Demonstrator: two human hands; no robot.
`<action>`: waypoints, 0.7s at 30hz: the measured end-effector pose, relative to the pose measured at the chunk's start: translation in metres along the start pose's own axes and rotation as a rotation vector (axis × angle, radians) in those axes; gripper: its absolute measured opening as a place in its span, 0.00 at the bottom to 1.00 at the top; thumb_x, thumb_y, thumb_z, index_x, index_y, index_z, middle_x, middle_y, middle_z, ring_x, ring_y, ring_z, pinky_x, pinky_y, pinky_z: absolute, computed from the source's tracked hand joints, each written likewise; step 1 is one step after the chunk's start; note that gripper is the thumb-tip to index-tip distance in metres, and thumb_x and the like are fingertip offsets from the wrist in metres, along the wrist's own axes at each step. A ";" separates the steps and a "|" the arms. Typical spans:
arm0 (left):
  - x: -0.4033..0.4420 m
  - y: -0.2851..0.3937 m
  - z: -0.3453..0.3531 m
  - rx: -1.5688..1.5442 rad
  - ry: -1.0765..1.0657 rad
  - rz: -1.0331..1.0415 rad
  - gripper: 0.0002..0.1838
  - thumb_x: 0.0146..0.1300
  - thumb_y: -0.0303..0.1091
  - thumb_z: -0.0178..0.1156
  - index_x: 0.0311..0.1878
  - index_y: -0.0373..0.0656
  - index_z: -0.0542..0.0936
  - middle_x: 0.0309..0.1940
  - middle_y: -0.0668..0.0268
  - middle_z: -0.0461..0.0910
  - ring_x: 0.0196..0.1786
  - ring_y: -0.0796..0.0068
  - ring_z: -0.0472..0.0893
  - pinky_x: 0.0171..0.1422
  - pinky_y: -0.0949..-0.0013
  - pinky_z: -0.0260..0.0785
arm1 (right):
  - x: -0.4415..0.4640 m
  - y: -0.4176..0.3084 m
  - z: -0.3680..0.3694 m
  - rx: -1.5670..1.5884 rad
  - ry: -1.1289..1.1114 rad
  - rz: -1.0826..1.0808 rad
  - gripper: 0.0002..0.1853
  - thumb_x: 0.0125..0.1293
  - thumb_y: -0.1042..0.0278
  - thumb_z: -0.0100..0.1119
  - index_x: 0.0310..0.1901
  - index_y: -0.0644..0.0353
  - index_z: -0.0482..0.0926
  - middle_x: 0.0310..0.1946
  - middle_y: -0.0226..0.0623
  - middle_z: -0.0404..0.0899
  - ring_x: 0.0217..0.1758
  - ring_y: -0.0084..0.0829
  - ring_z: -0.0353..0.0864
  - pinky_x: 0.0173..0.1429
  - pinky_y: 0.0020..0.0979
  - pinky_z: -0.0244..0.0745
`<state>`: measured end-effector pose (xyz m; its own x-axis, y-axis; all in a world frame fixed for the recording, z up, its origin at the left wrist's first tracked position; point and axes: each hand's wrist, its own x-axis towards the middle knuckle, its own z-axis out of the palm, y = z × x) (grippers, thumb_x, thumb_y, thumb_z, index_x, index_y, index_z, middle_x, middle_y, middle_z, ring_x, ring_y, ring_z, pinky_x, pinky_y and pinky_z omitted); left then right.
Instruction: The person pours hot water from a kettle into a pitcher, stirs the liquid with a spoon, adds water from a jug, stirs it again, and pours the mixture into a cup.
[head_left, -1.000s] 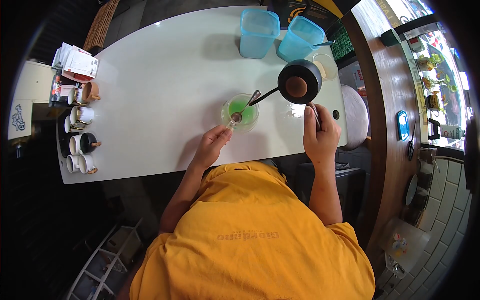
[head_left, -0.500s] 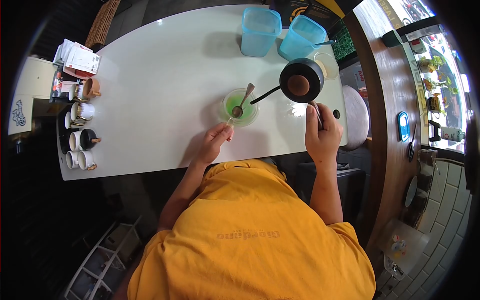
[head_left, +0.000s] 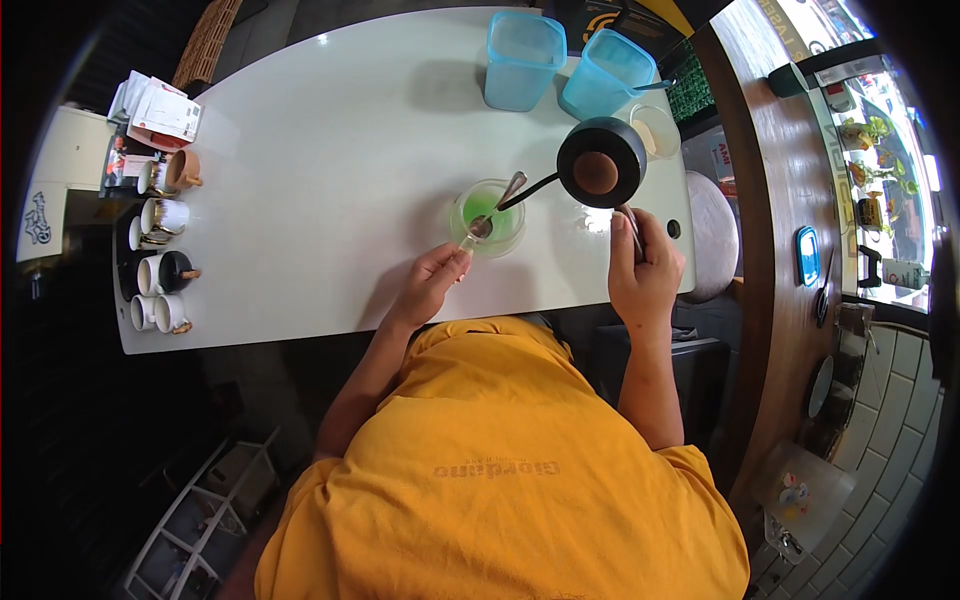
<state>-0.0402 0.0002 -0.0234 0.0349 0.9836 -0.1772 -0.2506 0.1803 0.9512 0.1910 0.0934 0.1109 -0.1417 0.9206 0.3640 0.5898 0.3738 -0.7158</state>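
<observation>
My left hand is closed on the handle of a clear glass cup on the white table. Pale green liquid shows inside the cup. A metal spoon leans in it, its handle slanting up over the far right rim. My right hand grips the handle of a black gooseneck kettle, held in the air to the right of the cup. The kettle's thin spout reaches left over the cup. Whether liquid is flowing from the spout tip is too small to tell.
Two blue plastic containers stand at the table's far side, with a small clear tub behind the kettle. Several mugs line the table's left edge near stacked papers. A grey stool is beyond the right edge.
The glass cup has shifted slightly right, and the spoon's handle now leans further right. The kettle has moved a touch left, its spout tip now further over the cup.
</observation>
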 end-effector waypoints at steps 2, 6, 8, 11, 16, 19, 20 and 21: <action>-0.001 0.000 0.001 0.027 -0.001 -0.004 0.11 0.72 0.36 0.50 0.35 0.41 0.75 0.28 0.75 0.70 0.33 0.84 0.66 0.42 0.78 0.61 | 0.001 0.000 0.000 -0.017 0.009 -0.016 0.08 0.65 0.71 0.59 0.37 0.69 0.78 0.27 0.45 0.82 0.26 0.34 0.82 0.32 0.28 0.73; -0.004 0.001 0.002 0.082 0.012 -0.050 0.11 0.72 0.36 0.50 0.35 0.41 0.75 0.28 0.75 0.70 0.33 0.85 0.66 0.42 0.78 0.61 | 0.000 0.003 -0.001 -0.007 0.015 0.006 0.08 0.65 0.71 0.59 0.38 0.69 0.78 0.28 0.45 0.82 0.26 0.34 0.82 0.33 0.27 0.73; -0.006 0.001 0.002 0.102 0.025 -0.043 0.11 0.72 0.36 0.51 0.35 0.40 0.75 0.28 0.75 0.70 0.33 0.85 0.66 0.41 0.79 0.61 | 0.000 0.004 -0.002 -0.002 0.023 0.020 0.08 0.65 0.71 0.58 0.38 0.69 0.78 0.28 0.45 0.82 0.27 0.34 0.83 0.33 0.27 0.74; -0.007 0.005 0.002 0.103 0.033 -0.049 0.11 0.72 0.35 0.51 0.35 0.40 0.75 0.28 0.75 0.69 0.33 0.85 0.66 0.41 0.79 0.61 | 0.000 0.007 -0.005 -0.004 0.026 0.030 0.08 0.65 0.71 0.58 0.38 0.69 0.79 0.28 0.44 0.83 0.28 0.35 0.83 0.34 0.28 0.74; -0.009 0.010 0.003 0.099 0.036 -0.041 0.11 0.72 0.35 0.50 0.35 0.40 0.75 0.28 0.75 0.69 0.33 0.85 0.66 0.41 0.79 0.60 | 0.001 0.012 -0.007 -0.023 0.056 0.004 0.08 0.65 0.71 0.58 0.38 0.68 0.79 0.29 0.44 0.83 0.28 0.35 0.83 0.35 0.28 0.75; -0.010 0.008 0.002 0.091 0.028 -0.036 0.11 0.72 0.36 0.50 0.34 0.40 0.75 0.28 0.75 0.69 0.33 0.85 0.66 0.41 0.79 0.60 | 0.001 0.013 -0.008 -0.043 0.064 0.003 0.08 0.65 0.70 0.58 0.38 0.68 0.79 0.29 0.44 0.83 0.28 0.35 0.83 0.35 0.29 0.75; -0.010 0.007 0.001 0.091 0.023 -0.037 0.12 0.72 0.36 0.50 0.34 0.40 0.75 0.28 0.75 0.69 0.33 0.85 0.66 0.41 0.78 0.60 | 0.002 0.013 -0.009 -0.050 0.067 0.002 0.08 0.65 0.70 0.58 0.38 0.68 0.79 0.29 0.44 0.83 0.28 0.35 0.83 0.35 0.29 0.75; -0.010 0.006 0.000 0.090 0.024 -0.036 0.12 0.72 0.36 0.50 0.34 0.40 0.75 0.28 0.75 0.69 0.33 0.85 0.66 0.41 0.78 0.60 | 0.002 0.013 -0.009 -0.050 0.066 0.001 0.08 0.65 0.70 0.58 0.38 0.68 0.79 0.29 0.44 0.83 0.28 0.35 0.83 0.35 0.29 0.75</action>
<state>-0.0420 -0.0088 -0.0154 0.0194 0.9760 -0.2170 -0.1611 0.2172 0.9627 0.2056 0.0990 0.1077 -0.0889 0.9109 0.4030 0.6295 0.3649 -0.6859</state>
